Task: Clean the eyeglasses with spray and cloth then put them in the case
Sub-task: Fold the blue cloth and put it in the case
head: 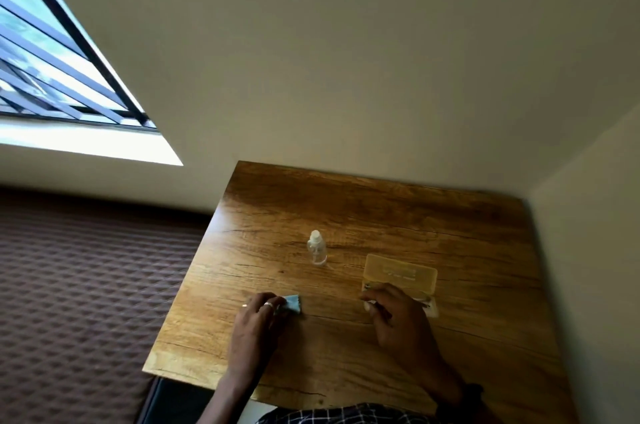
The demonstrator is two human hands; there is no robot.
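Note:
A small clear spray bottle (317,248) with a white cap stands upright near the middle of the wooden table (450,222). To its right lies an open translucent yellowish case (401,271), lid tilted up. My right hand (394,314) rests at the case's front edge, fingers closed on the thin dark frame of the eyeglasses (424,303), which lie in the case's lower half and are mostly hidden. My left hand (258,321) presses on a folded light-blue cloth (293,304) on the table, left of the case.
A wall runs close along the table's right side and behind it. A dark quilted mattress (86,302) lies to the left, below a barred window (52,52). A checked shirt (346,416) shows at the bottom edge.

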